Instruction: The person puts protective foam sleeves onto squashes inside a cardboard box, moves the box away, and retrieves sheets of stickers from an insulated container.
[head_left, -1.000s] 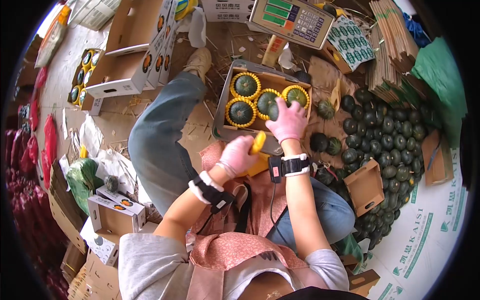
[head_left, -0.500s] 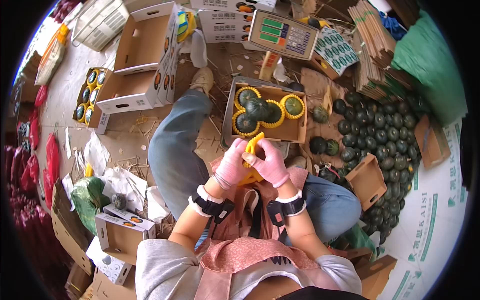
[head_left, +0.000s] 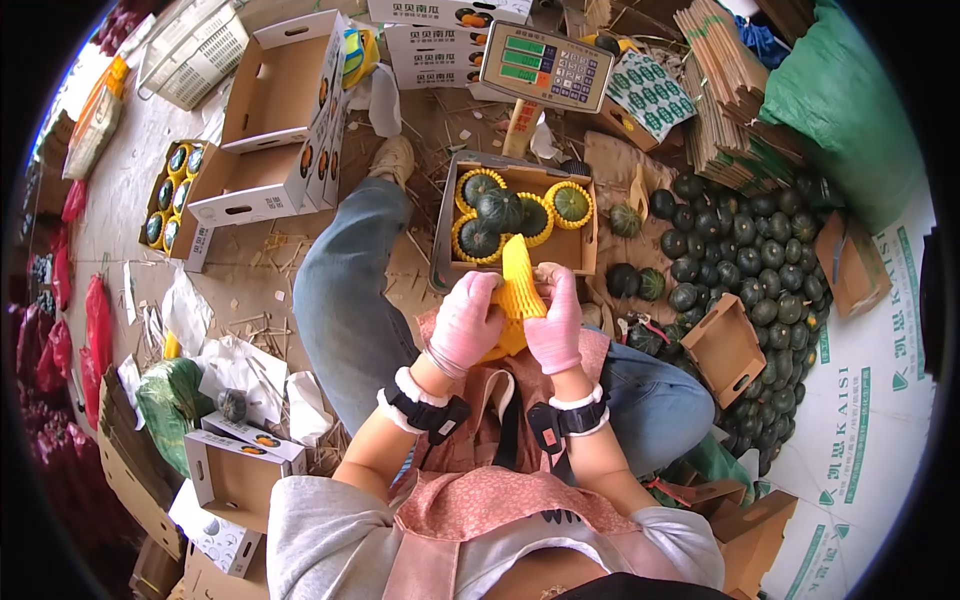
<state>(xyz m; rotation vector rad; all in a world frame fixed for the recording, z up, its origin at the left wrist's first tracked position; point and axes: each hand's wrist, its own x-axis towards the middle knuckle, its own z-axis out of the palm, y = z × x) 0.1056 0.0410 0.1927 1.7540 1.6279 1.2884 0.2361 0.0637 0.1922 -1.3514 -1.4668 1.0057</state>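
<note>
My left hand (head_left: 467, 322) and my right hand (head_left: 554, 322), both in pink gloves, grip a yellow foam net sleeve (head_left: 518, 285) from either side, above my lap. The sleeve stands up between them, spread wide and narrowing at its top. More yellow netting (head_left: 508, 343) shows just below, partly hidden by my hands. Right beyond is a cardboard box (head_left: 572, 250) on a scale. Inside it several dark green pumpkins sit in yellow net rings, and one bare pumpkin (head_left: 500, 210) rests on top of them.
The scale's display (head_left: 547, 67) stands behind the box. A big heap of pumpkins (head_left: 750, 260) lies to the right, beside a small open carton (head_left: 722, 357). Stacked white cartons (head_left: 262, 180) and a box of netted pumpkins (head_left: 172, 200) are at the left.
The yellow net sleeve was bunched between my fingertips; now it is opened out and stretched upright. My hands have moved apart slightly. The view has shifted a little.
</note>
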